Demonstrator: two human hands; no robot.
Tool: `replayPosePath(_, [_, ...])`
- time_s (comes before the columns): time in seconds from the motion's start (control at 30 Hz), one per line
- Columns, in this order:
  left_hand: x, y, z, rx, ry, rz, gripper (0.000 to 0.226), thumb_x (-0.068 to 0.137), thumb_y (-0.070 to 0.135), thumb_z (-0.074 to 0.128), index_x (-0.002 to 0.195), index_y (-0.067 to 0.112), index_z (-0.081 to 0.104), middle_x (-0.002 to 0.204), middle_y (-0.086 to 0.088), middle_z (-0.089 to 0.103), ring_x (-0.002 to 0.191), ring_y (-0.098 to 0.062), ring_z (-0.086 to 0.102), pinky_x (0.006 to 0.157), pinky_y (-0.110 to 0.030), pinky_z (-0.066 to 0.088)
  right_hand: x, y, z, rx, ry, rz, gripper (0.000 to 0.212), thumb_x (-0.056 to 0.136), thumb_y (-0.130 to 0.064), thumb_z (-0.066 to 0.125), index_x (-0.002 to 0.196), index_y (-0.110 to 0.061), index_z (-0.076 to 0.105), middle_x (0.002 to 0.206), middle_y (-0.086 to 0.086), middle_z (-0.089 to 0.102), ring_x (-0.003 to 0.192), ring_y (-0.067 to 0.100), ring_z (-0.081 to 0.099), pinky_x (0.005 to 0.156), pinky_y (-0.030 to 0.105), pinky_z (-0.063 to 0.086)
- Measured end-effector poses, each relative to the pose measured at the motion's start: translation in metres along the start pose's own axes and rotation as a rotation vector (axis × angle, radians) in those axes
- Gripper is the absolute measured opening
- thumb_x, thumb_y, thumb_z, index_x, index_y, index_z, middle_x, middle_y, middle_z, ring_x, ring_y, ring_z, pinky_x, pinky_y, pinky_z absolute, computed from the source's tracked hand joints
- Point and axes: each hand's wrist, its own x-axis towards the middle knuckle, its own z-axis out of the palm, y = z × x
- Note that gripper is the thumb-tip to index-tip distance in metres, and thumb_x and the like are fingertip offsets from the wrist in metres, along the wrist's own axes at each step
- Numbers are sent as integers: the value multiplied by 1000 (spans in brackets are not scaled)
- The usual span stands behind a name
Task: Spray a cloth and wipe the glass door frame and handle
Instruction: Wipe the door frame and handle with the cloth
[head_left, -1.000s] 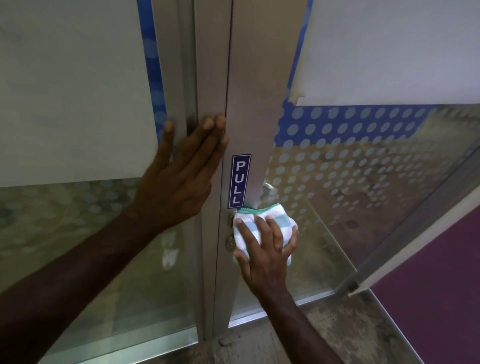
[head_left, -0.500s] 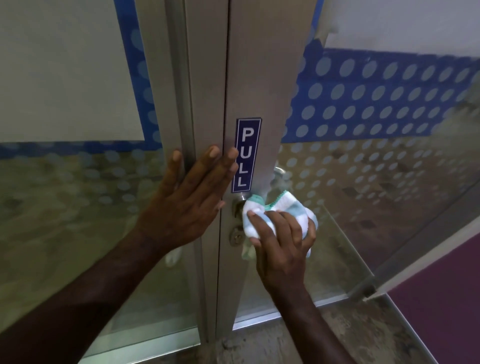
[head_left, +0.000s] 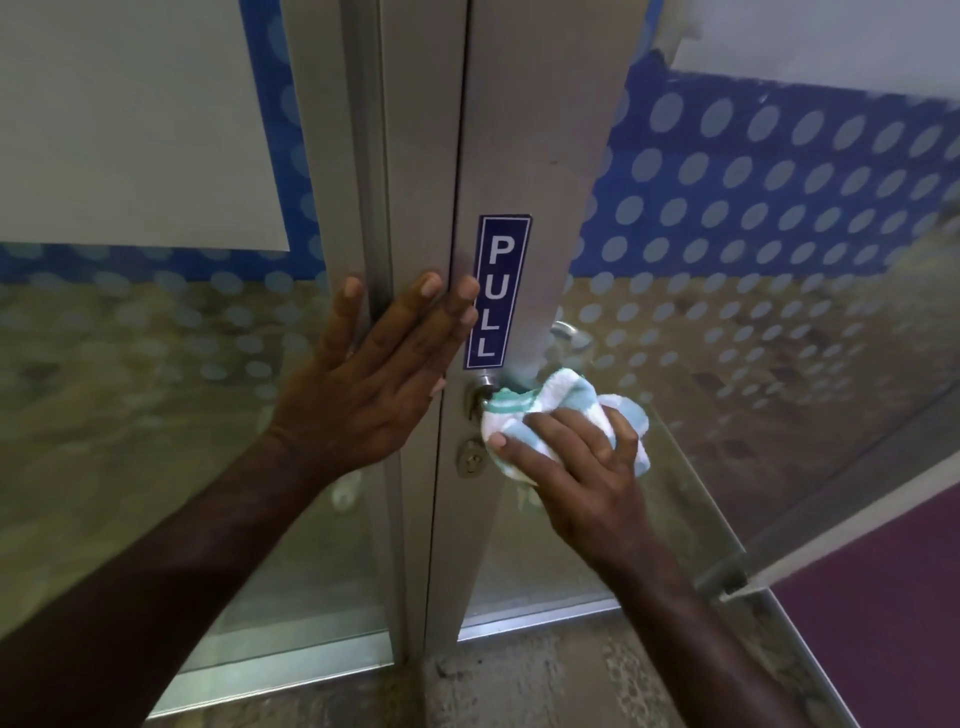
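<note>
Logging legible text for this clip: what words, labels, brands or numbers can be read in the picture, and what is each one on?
"PULL": white capital letters stacked vertically on the narrow blue rectangular sticker, stuck on the grey metal door frame just above the round metal handle base.
No other text, brand or number shows; the round metal lock cylinder bears no readable marking.

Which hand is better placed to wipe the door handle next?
The right hand: it already holds the cloth against the handle. The left hand rests flat on the frame.
</note>
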Motion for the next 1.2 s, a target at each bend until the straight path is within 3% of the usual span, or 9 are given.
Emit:
replayPosePath(0.1, [1,1,-1,-4,5,-3,64,104,26,50,160,1,33,165,-16,33,151,-34,32,125,-63,3,-4,20,-13,197,-106,59,34,108,-21,40,132,-22,64,118,10,72,111,30,68,106,58,41])
replayPosePath(0.3, [0,0,-1,18,1,7,62,107,30,44,160,0,31,166,-17,32,151,-35,32,125,-64,2,12,-25,-13,223,-97,345,32,97,-16,53,122,-19,73,122,0,72,116,22,66,111,62,31])
replayPosePath(0.4, [-1,0,-1,4,-6,13,62,108,30,43,161,0,30,166,-17,29,152,-35,29,126,-64,0,17,-44,-4,111,-73,244,31,100,-16,55,124,-23,72,131,-3,70,121,20,65,109,56,34])
replayPosePath(0.5, [-2,-2,0,-11,-3,-6,62,106,27,46,161,0,31,167,-17,29,153,-35,27,126,-63,-1,6,-8,-15,104,-128,63,33,104,-10,51,128,-20,70,131,3,70,119,23,67,105,51,42])
replayPosePath(0.63, [-3,0,2,9,-8,1,63,106,28,45,160,0,31,166,-17,31,153,-36,29,126,-64,-1,1,31,-37,248,-226,180,34,95,-4,54,123,-12,72,121,6,72,115,26,66,99,51,47])
replayPosePath(0.73, [-2,2,2,8,-19,9,63,106,30,45,160,1,31,167,-16,30,153,-36,27,126,-65,0,17,-3,-34,296,-179,315,33,92,-7,57,119,-17,73,120,0,72,116,18,62,101,53,44])
replayPosePath(0.9, [-2,1,1,-7,-25,11,64,106,30,46,161,1,31,167,-15,30,153,-35,27,126,-64,-1,54,-78,-3,31,-120,520,21,97,-19,60,115,-20,72,112,-2,73,106,22,67,97,48,47])
replayPosePath(1.1, [-2,0,0,-28,-16,6,64,106,29,49,161,2,32,167,-14,32,154,-34,29,127,-63,0,37,-52,-18,-106,-208,200,40,110,-17,32,119,-16,71,118,7,71,102,30,68,99,47,47])
replayPosePath(1.2, [0,0,-2,-41,-14,5,61,106,28,47,160,1,34,166,-15,34,153,-34,32,126,-62,2,41,-46,-18,-67,-225,255,25,99,-8,52,112,-15,71,112,7,71,101,31,67,98,47,47])
